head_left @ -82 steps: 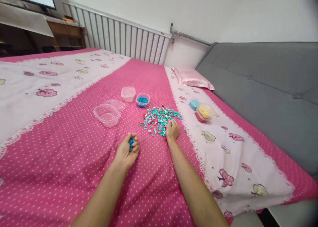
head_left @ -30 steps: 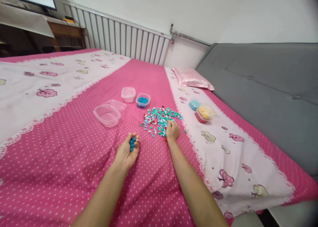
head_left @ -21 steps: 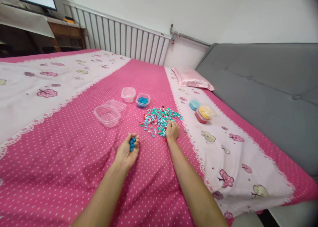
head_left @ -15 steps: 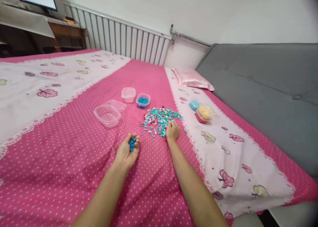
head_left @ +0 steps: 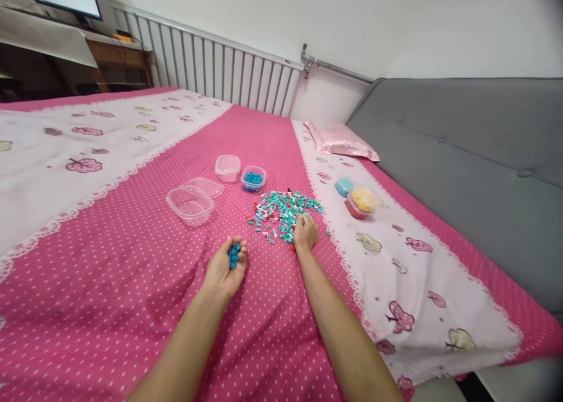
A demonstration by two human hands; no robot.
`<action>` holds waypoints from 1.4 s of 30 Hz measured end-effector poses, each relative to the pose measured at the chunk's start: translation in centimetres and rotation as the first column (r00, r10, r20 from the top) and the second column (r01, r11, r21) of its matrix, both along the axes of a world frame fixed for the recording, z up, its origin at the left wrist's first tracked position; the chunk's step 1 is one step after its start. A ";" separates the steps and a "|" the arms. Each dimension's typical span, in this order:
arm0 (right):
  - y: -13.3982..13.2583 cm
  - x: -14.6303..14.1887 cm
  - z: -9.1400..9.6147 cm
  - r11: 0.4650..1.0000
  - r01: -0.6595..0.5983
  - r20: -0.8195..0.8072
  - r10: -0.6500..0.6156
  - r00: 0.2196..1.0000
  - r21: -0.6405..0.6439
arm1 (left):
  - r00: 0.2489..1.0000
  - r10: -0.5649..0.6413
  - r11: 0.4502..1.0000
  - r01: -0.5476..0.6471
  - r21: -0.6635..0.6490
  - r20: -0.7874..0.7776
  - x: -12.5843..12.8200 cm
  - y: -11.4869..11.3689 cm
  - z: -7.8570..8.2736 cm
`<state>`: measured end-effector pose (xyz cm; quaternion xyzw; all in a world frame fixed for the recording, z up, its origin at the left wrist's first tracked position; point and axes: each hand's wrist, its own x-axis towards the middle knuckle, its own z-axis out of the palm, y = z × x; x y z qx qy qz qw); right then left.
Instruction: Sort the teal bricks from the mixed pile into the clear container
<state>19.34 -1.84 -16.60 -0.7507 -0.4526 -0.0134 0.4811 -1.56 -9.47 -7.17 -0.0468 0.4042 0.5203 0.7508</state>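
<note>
Palm up, my left hand [head_left: 226, 270] is cupped around several small dark blue pieces [head_left: 234, 255] above the pink dotted bedspread. My right hand [head_left: 306, 232] rests at the near right edge of a loose pile of small green, light blue, red and white pieces [head_left: 281, 205]. Its fingers are curled together, and whatever they pinch is too small and hidden to make out. Just beyond the pile's left side stands a small clear tub of blue pieces [head_left: 253, 179].
Left of the pile lie a clear open plastic container [head_left: 190, 208] and a smaller clear container [head_left: 227, 167]. To the right stand a tub of light blue pieces [head_left: 343, 185] and a container with yellow and red contents [head_left: 360, 202]. A pink pillow [head_left: 341, 139] lies farther back.
</note>
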 end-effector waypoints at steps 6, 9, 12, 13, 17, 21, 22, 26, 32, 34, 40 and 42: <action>0.0 0.0 0.0 1.000 -0.003 0.006 0.003 1.000 -0.001 | 1.000 -0.002 1.000 0.002 0.004 -0.003 0.0 -0.1 0.0; 0.0 0.0 0.0 1.000 -0.005 0.009 0.005 1.000 -0.003 | 1.000 -0.001 1.000 0.001 0.005 -0.005 0.0 -0.1 0.0; 0.0 0.0 0.0 1.000 -0.005 0.009 0.005 1.000 -0.007 | 1.000 -0.002 1.000 0.002 0.005 -0.005 0.0 -0.1 0.0; 0.0 0.0 0.0 1.000 -0.005 0.008 0.005 1.000 -0.008 | 1.000 -0.001 1.000 0.001 0.005 -0.005 0.0 -0.1 0.1; 0.1 0.1 -0.1 1.000 -0.006 0.002 0.006 1.000 -0.014 | 1.000 0.004 1.000 -0.004 0.002 -0.006 0.0 -0.1 0.1; 0.1 0.1 -0.1 1.000 -0.004 -0.001 0.004 1.000 -0.010 | 1.000 0.004 1.000 -0.004 0.005 -0.008 0.0 -0.1 0.1; 0.1 0.1 -0.1 1.000 -0.003 -0.002 0.003 1.000 -0.008 | 1.000 0.004 1.000 -0.004 0.007 -0.008 0.0 -0.1 0.0; 0.0 0.0 -0.1 1.000 -0.003 -0.004 0.003 1.000 -0.005 | 1.000 0.001 1.000 -0.001 0.014 -0.010 0.0 0.0 -0.1; 0.1 0.0 -0.2 1.000 -0.001 -0.009 0.001 1.000 -0.003 | 1.000 -0.004 1.000 0.004 0.012 -0.012 0.0 0.0 0.0; 0.1 0.0 -0.2 1.000 -0.004 -0.008 0.004 1.000 -0.004 | 1.000 -0.003 1.000 0.003 0.012 -0.013 0.0 0.0 0.0; 0.1 0.0 -0.1 1.000 0.002 -0.008 -0.002 1.000 -0.004 | 1.000 -0.001 1.000 0.001 0.016 -0.016 0.1 0.0 -0.1; 0.1 0.0 -0.1 1.000 0.003 -0.007 -0.003 1.000 -0.006 | 1.000 -0.001 1.000 0.001 0.015 -0.016 0.1 0.0 -0.1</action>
